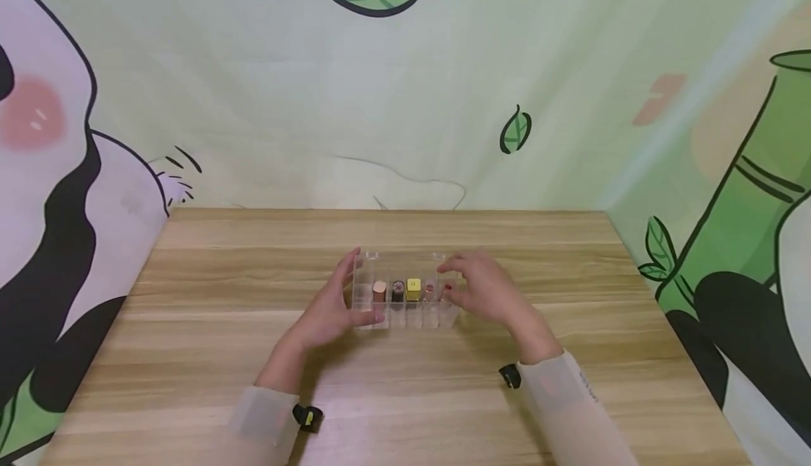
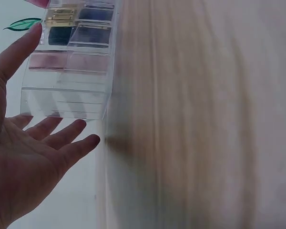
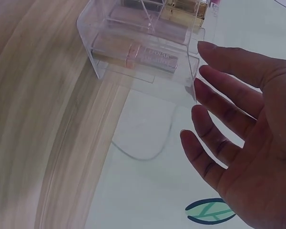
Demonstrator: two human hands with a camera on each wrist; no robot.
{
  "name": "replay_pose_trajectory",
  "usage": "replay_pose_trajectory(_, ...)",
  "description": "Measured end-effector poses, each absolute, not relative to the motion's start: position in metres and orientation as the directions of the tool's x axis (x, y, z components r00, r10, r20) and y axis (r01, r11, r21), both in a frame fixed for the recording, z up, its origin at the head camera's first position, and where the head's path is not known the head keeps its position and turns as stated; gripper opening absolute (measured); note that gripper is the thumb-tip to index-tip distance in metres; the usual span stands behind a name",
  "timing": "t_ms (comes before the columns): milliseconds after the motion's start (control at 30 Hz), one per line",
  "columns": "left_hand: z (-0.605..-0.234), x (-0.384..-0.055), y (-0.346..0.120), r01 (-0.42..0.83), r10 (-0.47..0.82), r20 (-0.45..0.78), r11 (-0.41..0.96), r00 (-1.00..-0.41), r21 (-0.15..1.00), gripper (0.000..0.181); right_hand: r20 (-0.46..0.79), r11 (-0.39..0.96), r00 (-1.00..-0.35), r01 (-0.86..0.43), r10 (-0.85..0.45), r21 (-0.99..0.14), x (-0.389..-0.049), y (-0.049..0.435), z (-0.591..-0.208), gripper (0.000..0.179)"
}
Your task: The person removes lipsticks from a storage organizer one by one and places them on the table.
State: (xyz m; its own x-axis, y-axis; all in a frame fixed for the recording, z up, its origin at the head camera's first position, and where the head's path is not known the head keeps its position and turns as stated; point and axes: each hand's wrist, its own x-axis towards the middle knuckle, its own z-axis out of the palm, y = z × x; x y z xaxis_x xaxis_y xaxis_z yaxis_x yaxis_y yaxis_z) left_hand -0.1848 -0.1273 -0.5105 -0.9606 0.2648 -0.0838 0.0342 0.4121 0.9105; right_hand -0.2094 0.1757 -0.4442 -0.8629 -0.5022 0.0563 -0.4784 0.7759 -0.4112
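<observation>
A clear plastic lipstick organizer (image 1: 405,319) stands on the wooden table, with several lipstick tubes upright in its compartments. Among them are a rose-gold-capped tube (image 1: 379,288), a dark-capped tube (image 1: 398,288) and a gold-capped tube (image 1: 414,287). My left hand (image 1: 328,310) is at the left end, thumb across the front and fingers spread along the side; contact is unclear. At the right end is my right hand (image 1: 489,288), its fingers loosely bent around the corner. A clear lip gloss tube (image 3: 155,59) stands in the compartment nearest it, and the right palm (image 3: 262,176) holds nothing.
The wooden table (image 1: 209,297) reaches back to a light green wall cloth (image 1: 266,100) printed with leaves and cartoon figures. Dark camera mounts sit at the left wrist (image 1: 308,418) and the right wrist (image 1: 510,376), beside pale sleeves.
</observation>
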Motion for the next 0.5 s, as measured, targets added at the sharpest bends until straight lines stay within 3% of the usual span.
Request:
replay_pose_trajectory(267,-0.516,-0.186,-0.127,0.026,0.27,-0.074,0.351,-0.96,0.936,0.12,0.075,0.776,-0.862,-0.486,-0.501,-0.402,-0.211,0.174,-0.449,0.032)
replay_pose_trajectory(500,-0.524,-0.187,-0.127,0.027,0.263,-0.055,0.299,-0.963,0.954,0.122,0.062,0.766,-0.884,-0.434,-0.463,-0.474,-0.208,0.177,-0.45,0.03)
